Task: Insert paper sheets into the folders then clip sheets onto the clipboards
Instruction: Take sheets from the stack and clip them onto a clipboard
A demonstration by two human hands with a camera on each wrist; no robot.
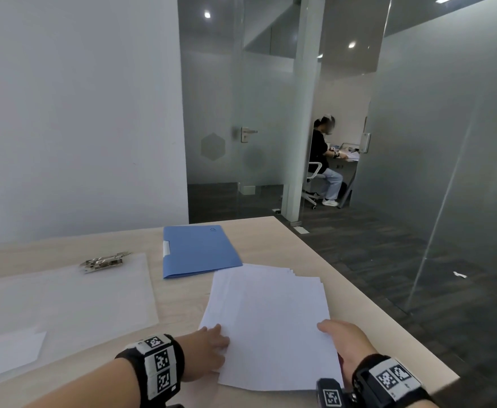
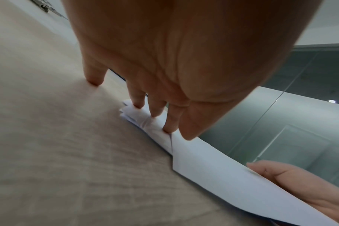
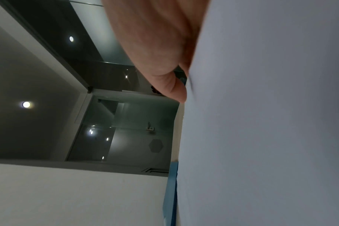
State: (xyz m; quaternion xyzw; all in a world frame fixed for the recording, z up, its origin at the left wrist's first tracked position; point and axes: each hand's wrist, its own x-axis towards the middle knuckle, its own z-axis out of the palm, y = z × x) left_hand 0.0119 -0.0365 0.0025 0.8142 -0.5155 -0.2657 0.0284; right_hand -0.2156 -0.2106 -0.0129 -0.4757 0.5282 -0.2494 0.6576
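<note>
So both hands are on the paper stack (image 1: 266, 316), which sits fanned out on the near right part of the wooden table (image 1: 300, 254). The left hand (image 1: 209, 353) has its fingers straight and spread, fingertips (image 2: 138, 105) pressing down on the stack's left edge, with the little finger landing on bare table. The right hand (image 1: 345, 344) pinches the top sheet (image 1: 279, 351) at its right edge, thumb on top and the fingers tucked under it, so that side is lifted a bit. The blue folder (image 1: 197, 250) lies closed just behind the stack, one corner tucked under the papers. Off to the left there's a clear clipboard (image 1: 64, 298) lying flat with its metal clip (image 1: 103, 262) at the far end.
</note>
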